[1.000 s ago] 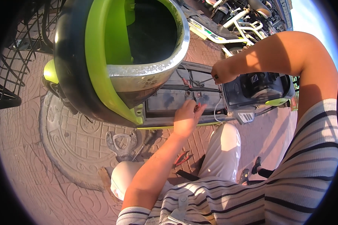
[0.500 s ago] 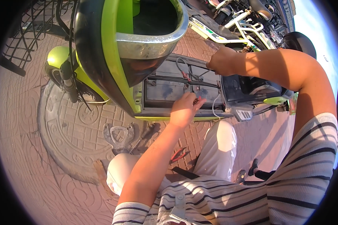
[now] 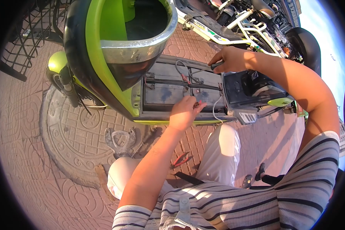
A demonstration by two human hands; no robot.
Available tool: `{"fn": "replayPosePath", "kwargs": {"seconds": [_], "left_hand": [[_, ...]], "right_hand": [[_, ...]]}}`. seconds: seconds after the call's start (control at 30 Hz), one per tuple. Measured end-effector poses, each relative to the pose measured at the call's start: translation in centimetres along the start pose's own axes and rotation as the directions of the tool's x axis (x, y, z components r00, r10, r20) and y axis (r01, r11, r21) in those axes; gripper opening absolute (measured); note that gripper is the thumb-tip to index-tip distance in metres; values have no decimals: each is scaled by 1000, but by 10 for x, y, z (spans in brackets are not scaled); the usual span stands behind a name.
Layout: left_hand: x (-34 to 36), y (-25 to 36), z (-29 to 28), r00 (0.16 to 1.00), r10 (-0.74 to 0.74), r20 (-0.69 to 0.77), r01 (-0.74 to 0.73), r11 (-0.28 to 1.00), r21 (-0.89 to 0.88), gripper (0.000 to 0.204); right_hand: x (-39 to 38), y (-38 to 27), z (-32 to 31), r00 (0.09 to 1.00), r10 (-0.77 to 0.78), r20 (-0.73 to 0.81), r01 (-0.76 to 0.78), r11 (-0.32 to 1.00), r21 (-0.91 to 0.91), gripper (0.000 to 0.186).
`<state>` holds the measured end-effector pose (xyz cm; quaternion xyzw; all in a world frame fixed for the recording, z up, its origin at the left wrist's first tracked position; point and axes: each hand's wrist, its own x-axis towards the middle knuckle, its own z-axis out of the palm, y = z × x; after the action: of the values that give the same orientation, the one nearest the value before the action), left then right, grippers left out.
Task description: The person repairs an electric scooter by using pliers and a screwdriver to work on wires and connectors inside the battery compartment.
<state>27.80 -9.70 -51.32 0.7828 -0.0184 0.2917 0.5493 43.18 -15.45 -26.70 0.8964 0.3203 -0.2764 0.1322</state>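
My right hand (image 3: pixel 230 60) is closed on a screwdriver (image 3: pixel 215 66), its shaft slanting down-left toward cables among the batteries in an opened scooter floorboard. Below its tip is a red connector (image 3: pixel 185 78) on a grey cable. My left hand (image 3: pixel 182 113) is pinched on a small reddish-dark item I cannot make out, over the nearer battery (image 3: pixel 161 96). A loose pale wire (image 3: pixel 216 109) hangs right of that hand, over the frame's near edge. The green-and-black scooter front (image 3: pixel 94 46) rises at the upper left; its black rear body (image 3: pixel 241 86) lies partly behind my right arm.
A metal bracket (image 3: pixel 120 140) lies on a round cover (image 3: pixel 78 134) in the paving. Red-handled pliers (image 3: pixel 180 160) lie between my knees. A wire basket (image 3: pixel 25 42) is upper left, parked two-wheelers (image 3: pixel 241 25) behind. Another person's shoe (image 3: pixel 261 170) shows at lower right.
My right hand has risen, turning so more of the screwdriver handle shows. My left hand has shifted slightly left. The scooter's front wheel has come into view as the camera shifted.
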Motion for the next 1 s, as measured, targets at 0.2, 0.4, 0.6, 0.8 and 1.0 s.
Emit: {"fn": "replayPosePath", "kwargs": {"seconds": [0.2, 0.4, 0.6, 0.8, 1.0], "left_hand": [[0, -2, 1, 1000, -9, 19, 9, 1000, 26, 38], [0, -1, 2, 1000, 2, 18, -2, 999, 48, 38], [0, 1, 0, 1000, 16, 18, -17, 999, 42, 38], [0, 0, 2, 999, 31, 8, -31, 998, 61, 38], [1, 2, 3, 1000, -1, 9, 1, 999, 40, 37]], "right_hand": [[16, 10, 20, 997, -59, -57, 57, 998, -33, 42], [22, 10, 29, 991, -103, -86, 97, 992, -81, 41], [21, 15, 27, 997, -43, -62, 42, 999, -8, 41], [22, 15, 32, 995, -60, -77, 59, 998, -10, 40], [26, 12, 29, 992, -107, -64, 103, 992, -69, 41]]}}
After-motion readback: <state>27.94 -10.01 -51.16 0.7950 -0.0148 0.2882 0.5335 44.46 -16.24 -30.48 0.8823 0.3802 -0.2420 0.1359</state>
